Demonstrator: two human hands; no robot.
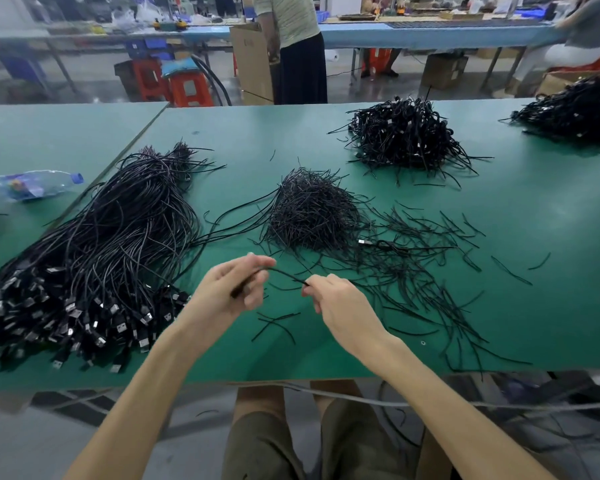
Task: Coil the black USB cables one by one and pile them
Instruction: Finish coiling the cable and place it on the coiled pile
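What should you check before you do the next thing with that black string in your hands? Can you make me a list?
1. Left hand grips the black strand: ok.
2. Right hand pinches the strand's other end: ok.
3. The strand is a cable, not a tie: cannot tell, it is thin and blurred.
4. A coil is already formed in the left hand: cannot tell.
5. Uncoiled cables lie close beside the left arm, likely within reach: ok.
6. Coiled pile sits apart from the loose ties: ok.
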